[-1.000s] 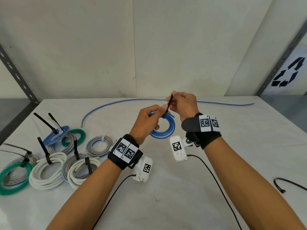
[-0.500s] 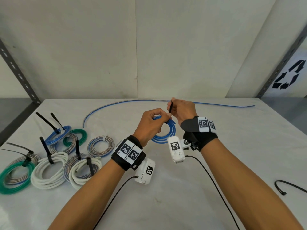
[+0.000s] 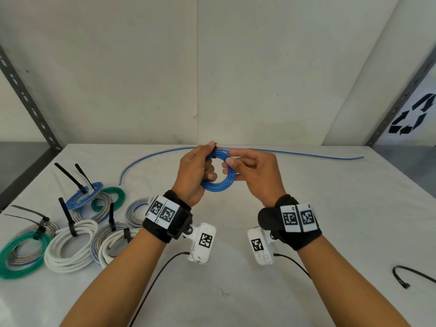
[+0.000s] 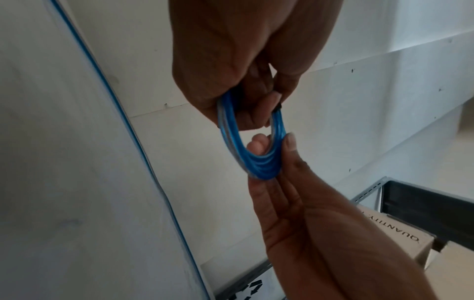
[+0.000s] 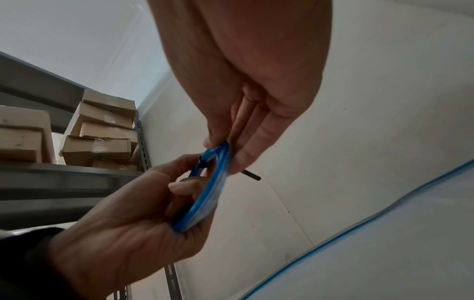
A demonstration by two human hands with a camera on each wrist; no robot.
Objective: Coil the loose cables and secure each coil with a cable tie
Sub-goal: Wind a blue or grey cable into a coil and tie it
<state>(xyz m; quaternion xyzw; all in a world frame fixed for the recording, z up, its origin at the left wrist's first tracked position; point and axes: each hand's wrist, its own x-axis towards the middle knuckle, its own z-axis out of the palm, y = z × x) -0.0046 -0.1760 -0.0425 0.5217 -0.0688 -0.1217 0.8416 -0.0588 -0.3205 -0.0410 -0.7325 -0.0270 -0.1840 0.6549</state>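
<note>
blue coil (image 3: pixel 218 175): was held up off the table (image 3: pixel 306 232) around mid-far centre, between both hands, so the tie spot could be worked on in the air, I'd guess.

left hand (image 3: pixel 195 172): fingers curled round the coil's left and top side, pinching right where the black cable tie (image 5: pixel 205 163) wraps the bundle. Looked like it was there to stop the loops from springing apart.

right hand (image 3: pixel 254 172): thumb and fingers pinched the coil's right side, pretty much steadying it. The tie's tail stuck out past those fingertips in the right wrist view.

tie status: looked threaded, but how snug it was, couldn't tell.

finished coils (image 3: pixel 68 234): a bunch of them, white, green and grey-blue, piled at near left, each with a black tie sticking up. Parked out of the way, probably.

loose blue cable (image 3: pixel 295 153): lay uncoiled along the far edge, so likely next in line.

spare tie (image 3: pixel 410 273): sat at near right, handy for that one.
</note>
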